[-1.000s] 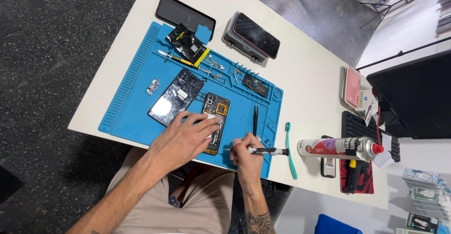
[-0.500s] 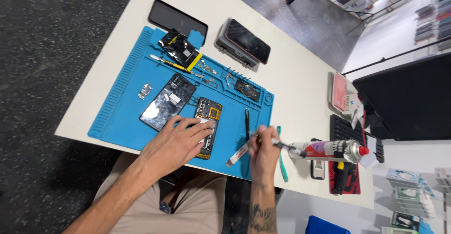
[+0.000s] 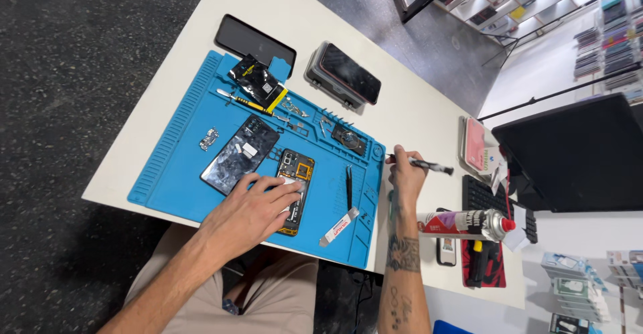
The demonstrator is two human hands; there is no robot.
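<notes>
My left hand point(image 3: 251, 212) lies flat on the lower part of an opened phone point(image 3: 295, 180), whose circuit boards show, on the blue work mat point(image 3: 181, 146). Beside it on the left lies the phone's dark back cover point(image 3: 238, 153). My right hand point(image 3: 404, 176) is off the mat's right edge, raised above the white table, and grips a thin dark screwdriver point(image 3: 429, 166) that points right. A flat white-and-red pry tool point(image 3: 339, 227) lies on the mat below black tweezers point(image 3: 349, 186).
On the mat's far side lie a black battery pack point(image 3: 256, 79) and a yellow-handled tool point(image 3: 248, 101). A black phone point(image 3: 254, 42) and a cased device point(image 3: 343, 74) sit beyond. A spray can point(image 3: 465, 222), keyboard point(image 3: 492, 203) and monitor point(image 3: 576, 153) stand at the right.
My right hand has lifted off the mat and moved up and right with the screwdriver, leaving the pry tool lying on the mat. My left hand has stayed on the phone.
</notes>
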